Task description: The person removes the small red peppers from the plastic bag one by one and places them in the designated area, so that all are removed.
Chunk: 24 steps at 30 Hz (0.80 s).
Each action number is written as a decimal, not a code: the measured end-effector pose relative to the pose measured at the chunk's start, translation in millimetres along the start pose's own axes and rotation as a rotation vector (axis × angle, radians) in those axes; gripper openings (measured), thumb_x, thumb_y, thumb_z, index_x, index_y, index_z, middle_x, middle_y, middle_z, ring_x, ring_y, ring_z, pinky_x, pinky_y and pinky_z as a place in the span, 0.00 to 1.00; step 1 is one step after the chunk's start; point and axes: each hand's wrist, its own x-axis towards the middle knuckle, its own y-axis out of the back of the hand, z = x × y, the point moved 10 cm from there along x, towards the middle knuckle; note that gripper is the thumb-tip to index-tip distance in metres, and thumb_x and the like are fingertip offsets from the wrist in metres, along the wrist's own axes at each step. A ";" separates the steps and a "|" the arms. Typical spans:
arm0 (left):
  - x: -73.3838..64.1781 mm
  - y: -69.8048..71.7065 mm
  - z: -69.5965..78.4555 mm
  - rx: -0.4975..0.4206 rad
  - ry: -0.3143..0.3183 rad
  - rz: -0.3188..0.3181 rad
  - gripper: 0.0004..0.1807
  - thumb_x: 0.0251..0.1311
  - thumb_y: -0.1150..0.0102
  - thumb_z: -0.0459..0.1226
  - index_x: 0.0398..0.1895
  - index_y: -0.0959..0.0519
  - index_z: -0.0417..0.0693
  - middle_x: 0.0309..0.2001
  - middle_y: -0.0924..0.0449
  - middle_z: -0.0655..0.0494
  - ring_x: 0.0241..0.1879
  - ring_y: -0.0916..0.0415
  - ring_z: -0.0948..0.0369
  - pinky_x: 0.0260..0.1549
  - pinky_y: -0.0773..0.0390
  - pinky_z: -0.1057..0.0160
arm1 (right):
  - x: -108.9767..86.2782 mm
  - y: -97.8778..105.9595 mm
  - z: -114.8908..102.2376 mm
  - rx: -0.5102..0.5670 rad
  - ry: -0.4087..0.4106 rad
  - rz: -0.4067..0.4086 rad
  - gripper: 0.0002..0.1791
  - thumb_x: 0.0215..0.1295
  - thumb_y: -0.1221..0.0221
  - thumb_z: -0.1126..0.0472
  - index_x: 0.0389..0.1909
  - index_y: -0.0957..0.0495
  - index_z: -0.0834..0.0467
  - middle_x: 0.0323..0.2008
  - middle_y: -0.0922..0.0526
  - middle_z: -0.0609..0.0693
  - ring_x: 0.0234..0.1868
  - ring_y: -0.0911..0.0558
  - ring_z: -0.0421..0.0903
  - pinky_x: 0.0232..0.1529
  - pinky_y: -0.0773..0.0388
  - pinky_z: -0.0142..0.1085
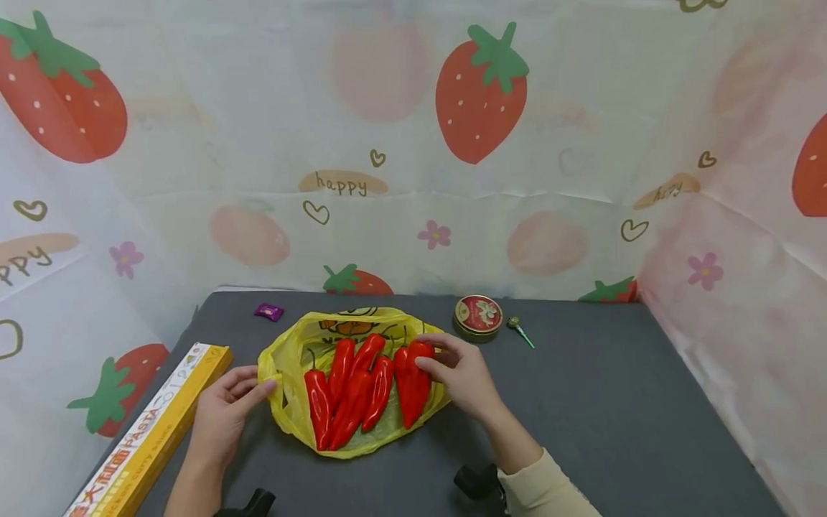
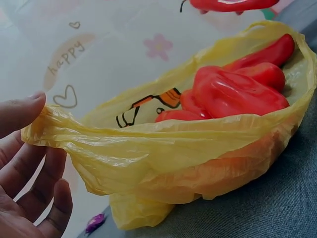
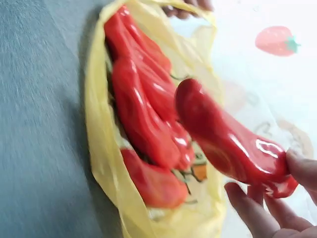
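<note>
Several glossy red peppers [image 1: 352, 409] lie in a yellow plastic bag [image 1: 291, 416] spread open on the dark table. At the bag's left edge, my left hand [image 1: 222, 409] pinches the plastic between thumb and fingers, as the left wrist view [image 2: 29, 163] also shows. My right hand [image 1: 466, 377] grips one red pepper [image 3: 233, 141] near its stem end, holding it over the right side of the bag. In the right wrist view that pepper hangs in front of the other peppers, its tip pointing away from the fingers.
A long yellow and white pasta box [image 1: 151, 431] lies along the left table edge. Behind the bag are a purple wrapped candy [image 1: 268, 311], a round red-topped tin [image 1: 478, 317] and a green-stick lollipop [image 1: 520, 332]. A strawberry-print cloth [image 1: 400, 237] hangs behind the table.
</note>
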 end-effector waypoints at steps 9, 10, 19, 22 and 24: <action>-1.1 1.2 0.6 0.026 0.008 0.000 0.21 0.63 0.31 0.40 0.52 0.21 0.36 0.34 0.12 0.67 0.35 0.17 0.69 0.41 0.17 0.73 | -4.8 37.5 2.4 0.031 -0.025 -0.019 0.22 0.72 0.39 0.59 0.66 0.25 0.56 0.59 0.20 0.58 0.55 0.18 0.55 0.50 0.15 0.44; -0.8 1.3 0.1 0.027 0.011 0.002 0.21 0.63 0.31 0.40 0.52 0.21 0.36 0.33 0.12 0.68 0.35 0.17 0.69 0.41 0.18 0.74 | -5.6 41.3 3.3 0.045 -0.027 -0.025 0.23 0.73 0.40 0.59 0.66 0.26 0.56 0.61 0.21 0.59 0.57 0.18 0.55 0.51 0.15 0.45; 0.8 0.8 -4.7 0.037 0.029 0.002 0.21 0.62 0.31 0.41 0.53 0.21 0.37 0.33 0.12 0.67 0.35 0.17 0.68 0.41 0.18 0.74 | -16.2 82.9 15.3 0.195 -0.104 0.010 0.26 0.74 0.42 0.58 0.71 0.32 0.57 0.67 0.28 0.60 0.59 0.20 0.52 0.54 0.17 0.41; 1.0 0.9 -5.8 0.071 0.038 0.001 0.23 0.62 0.30 0.43 0.53 0.21 0.38 0.33 0.12 0.68 0.35 0.18 0.68 0.41 0.18 0.74 | -18.9 98.1 18.0 0.186 -0.128 0.052 0.30 0.72 0.39 0.57 0.71 0.34 0.56 0.67 0.29 0.59 0.60 0.22 0.51 0.52 0.16 0.40; 1.2 1.3 -5.6 0.087 0.042 0.003 0.23 0.62 0.30 0.44 0.54 0.21 0.38 0.33 0.13 0.68 0.36 0.18 0.68 0.41 0.18 0.74 | -20.5 109.2 18.4 0.146 -0.140 0.083 0.33 0.69 0.35 0.56 0.72 0.34 0.55 0.67 0.29 0.58 0.60 0.23 0.52 0.51 0.16 0.40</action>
